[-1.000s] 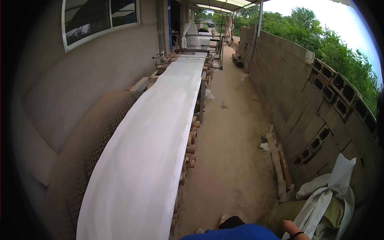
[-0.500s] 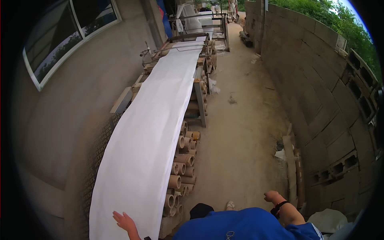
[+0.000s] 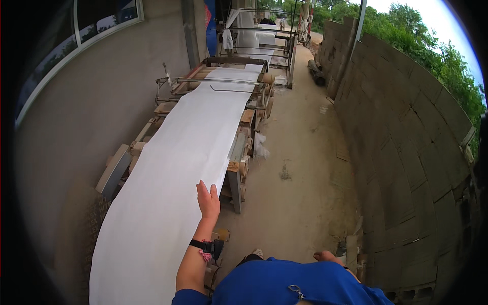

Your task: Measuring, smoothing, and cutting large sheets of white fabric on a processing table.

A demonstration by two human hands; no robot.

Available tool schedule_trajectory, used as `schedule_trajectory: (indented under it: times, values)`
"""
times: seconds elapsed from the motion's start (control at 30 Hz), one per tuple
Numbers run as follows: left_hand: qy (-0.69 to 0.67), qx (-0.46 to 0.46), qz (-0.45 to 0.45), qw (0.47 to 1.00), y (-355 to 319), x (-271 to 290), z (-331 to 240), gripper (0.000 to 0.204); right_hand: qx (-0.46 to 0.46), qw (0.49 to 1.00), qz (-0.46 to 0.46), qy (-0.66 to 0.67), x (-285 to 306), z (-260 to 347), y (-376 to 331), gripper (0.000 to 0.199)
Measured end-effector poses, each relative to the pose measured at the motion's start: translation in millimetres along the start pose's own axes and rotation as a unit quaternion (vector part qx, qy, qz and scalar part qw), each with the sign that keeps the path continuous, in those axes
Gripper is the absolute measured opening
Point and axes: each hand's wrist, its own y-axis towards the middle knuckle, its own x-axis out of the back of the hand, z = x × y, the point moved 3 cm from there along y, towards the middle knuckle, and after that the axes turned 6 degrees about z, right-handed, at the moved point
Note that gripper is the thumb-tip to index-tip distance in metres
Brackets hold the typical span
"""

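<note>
We stand in a narrow outdoor passage in daylight. On our left a plastered grey wall (image 3: pixel 101 101) carries a window (image 3: pixel 76 35) with a pale frame. On our right runs a bare concrete-block wall (image 3: pixel 406 132), with green trees (image 3: pixel 432 35) above it. Between them lies a dusty concrete floor (image 3: pixel 305 168), scattered with small debris

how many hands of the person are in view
2. The left hand lies flat on the right edge of the long white sheet. The right hand shows only in part, low beside the blue shirt, holding nothing visible.
</note>
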Motion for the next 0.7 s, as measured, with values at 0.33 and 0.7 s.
schedule_trajectory:
  times: [0.33, 0.7]
  values:
    - [0.226, 0.098, -0.18, 0.952, 229, -90, 76, 0.055, -0.148, 0.975, 0.12, 0.114, 177, -44, 168, 0.047]
    - [0.365, 0.318, -0.072, 0.872, 228, -124, 117, 0.062, 0.124, 0.896, -0.334, 0.265, 685, 87, 635, 0.055]
